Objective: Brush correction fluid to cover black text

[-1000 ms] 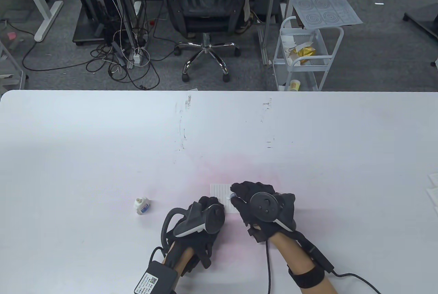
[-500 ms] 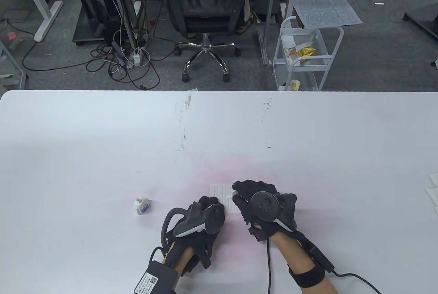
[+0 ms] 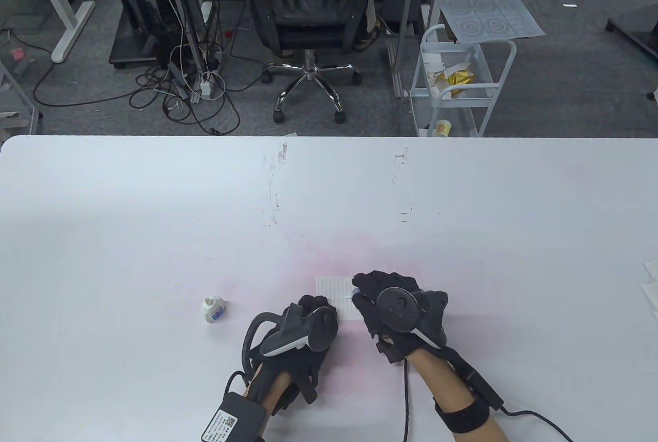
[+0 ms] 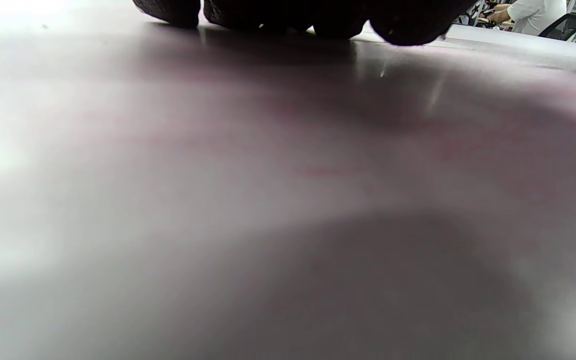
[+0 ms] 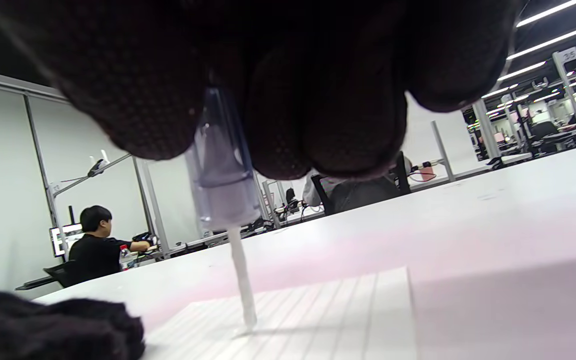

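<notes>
A small lined paper (image 3: 335, 294) lies on the white table (image 3: 329, 205) between my hands. My right hand (image 3: 383, 303) pinches the clear cap of the correction fluid brush (image 5: 223, 180); its white brush tip (image 5: 249, 315) touches the lined paper (image 5: 328, 320). My left hand (image 3: 308, 324) rests flat on the table with its fingertips (image 4: 408, 25) at the paper's near left corner. The open correction fluid bottle (image 3: 212, 309), white with a blue label, stands to the left of my left hand. No black text shows on the paper in these views.
Papers (image 3: 649, 285) lie at the table's right edge. Beyond the far table edge stand an office chair (image 3: 308, 15) and a white cart (image 3: 457, 82). Faint dark scuffs (image 3: 275, 195) mark the table top.
My right hand has drifted slightly to the right with the brush on the paper. The left hand and the bottle have not moved.
</notes>
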Motion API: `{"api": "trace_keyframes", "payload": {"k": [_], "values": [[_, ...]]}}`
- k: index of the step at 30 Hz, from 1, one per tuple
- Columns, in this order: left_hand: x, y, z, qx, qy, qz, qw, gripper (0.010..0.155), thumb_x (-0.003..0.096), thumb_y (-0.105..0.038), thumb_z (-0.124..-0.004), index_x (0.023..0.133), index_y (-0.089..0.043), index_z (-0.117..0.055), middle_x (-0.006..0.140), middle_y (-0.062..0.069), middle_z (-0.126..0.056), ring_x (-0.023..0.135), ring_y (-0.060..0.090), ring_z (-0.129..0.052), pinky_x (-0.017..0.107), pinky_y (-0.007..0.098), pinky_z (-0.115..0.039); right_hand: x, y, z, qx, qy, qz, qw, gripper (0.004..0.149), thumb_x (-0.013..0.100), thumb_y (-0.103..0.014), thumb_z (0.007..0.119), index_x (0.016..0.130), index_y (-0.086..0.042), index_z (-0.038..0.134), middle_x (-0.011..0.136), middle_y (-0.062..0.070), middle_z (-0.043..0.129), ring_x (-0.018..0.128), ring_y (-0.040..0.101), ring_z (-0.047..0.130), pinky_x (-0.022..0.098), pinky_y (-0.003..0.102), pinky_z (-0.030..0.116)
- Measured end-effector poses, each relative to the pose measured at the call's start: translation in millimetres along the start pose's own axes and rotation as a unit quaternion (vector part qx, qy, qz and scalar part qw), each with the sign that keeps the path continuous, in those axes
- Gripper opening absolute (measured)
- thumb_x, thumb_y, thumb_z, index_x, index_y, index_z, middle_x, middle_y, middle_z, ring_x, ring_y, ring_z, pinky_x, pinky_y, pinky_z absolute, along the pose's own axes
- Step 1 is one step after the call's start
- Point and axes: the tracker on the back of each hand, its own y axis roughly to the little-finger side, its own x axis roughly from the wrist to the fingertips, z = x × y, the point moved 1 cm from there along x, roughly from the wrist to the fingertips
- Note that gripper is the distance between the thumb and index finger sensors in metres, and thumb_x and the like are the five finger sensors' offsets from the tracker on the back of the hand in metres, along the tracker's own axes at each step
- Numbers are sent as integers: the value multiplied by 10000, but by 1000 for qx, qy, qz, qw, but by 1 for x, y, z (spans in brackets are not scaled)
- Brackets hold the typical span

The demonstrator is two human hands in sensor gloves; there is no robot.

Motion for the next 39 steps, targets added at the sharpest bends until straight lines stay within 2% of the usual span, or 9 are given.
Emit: {"api": "trace_keyframes", "payload": {"k": [6, 10, 17, 22, 33, 39], "values": [[0, 0, 0, 1, 0, 0, 1000, 622, 469, -446, -628, 1046, -308, -443, 1156, -3, -370, 1107, 270, -440, 799, 460, -492, -1, -6, 2, 41, 16, -19, 999, 426, 329, -406, 920, 726, -253, 900, 691, 27, 947, 520, 280, 1027, 510, 518, 782], [0, 0, 0, 1, 0, 0, 1000, 623, 469, -446, -628, 1046, -306, -443, 1156, -2, -370, 1107, 271, -439, 798, 460, -491, 0, -7, 10, 9, -6, -25, 1000, 426, 327, -406, 919, 725, -254, 901, 688, 27, 950, 517, 279, 1029, 509, 519, 783], [0, 0, 0, 1, 0, 0, 1000, 624, 469, -446, -628, 1048, -307, -439, 1156, -2, -367, 1108, 270, -438, 799, 461, -490, 1, 0, -5, 12, 7, 0, 1000, 425, 325, -396, 920, 722, -245, 906, 686, 37, 949, 515, 291, 1021, 513, 529, 775], [0, 0, 0, 1, 0, 0, 1000, 624, 468, -446, -629, 1047, -305, -441, 1155, -3, -369, 1107, 271, -439, 798, 460, -491, 3, -3, -9, -6, 6, -17, 1000, 425, 322, -392, 919, 721, -248, 907, 688, 37, 947, 517, 292, 1018, 515, 532, 773], [0, 0, 0, 1, 0, 0, 1000, 623, 468, -447, -629, 1045, -309, -442, 1155, -4, -369, 1108, 268, -440, 799, 459, -492, 6, -11, 10, -2, -20, -40, 999, 424, 329, -390, 914, 733, -260, 897, 703, 32, 940, 530, 287, 1017, 521, 528, 772], [0, 0, 0, 1, 0, 0, 1000, 623, 468, -446, -629, 1046, -308, -442, 1156, -4, -368, 1108, 269, -438, 799, 459, -490, 8, -11, 12, 25, -21, -36, 999, 425, 330, -391, 915, 733, -257, 897, 700, 33, 941, 527, 286, 1020, 517, 528, 775]]}}
